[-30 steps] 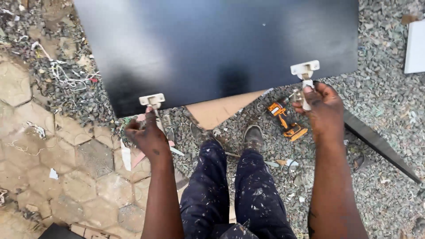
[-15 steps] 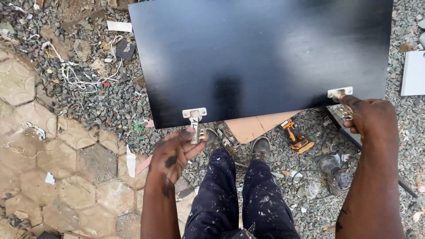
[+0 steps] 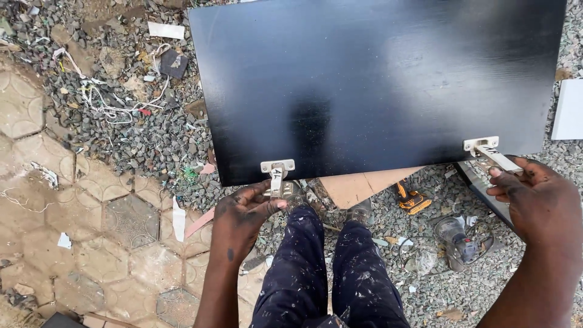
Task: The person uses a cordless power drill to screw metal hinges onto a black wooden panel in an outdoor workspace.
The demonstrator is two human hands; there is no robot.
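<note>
A large black board (image 3: 376,85) lies in front of me over gravel, with two silver hinges on its near edge. My left hand (image 3: 243,222) pinches the arm of the left hinge (image 3: 277,175) between thumb and fingers. Over at the board's right corner, my right hand (image 3: 537,200) grips the arm of the right hinge (image 3: 489,152). My paint-spattered dark trousers (image 3: 328,267) show between the two arms.
An orange and black power tool (image 3: 413,199) lies on the gravel under the board's edge, beside a brown cardboard piece (image 3: 364,185). A clear plastic container (image 3: 455,240) sits near my right leg. Hexagonal paving (image 3: 91,218) spreads left, with tangled wire (image 3: 115,103) and a white panel (image 3: 571,109).
The view has shifted left, so board and hinges sit further right in frame. My left hand has closed onto the left hinge arm; my right hand stays on the right hinge.
</note>
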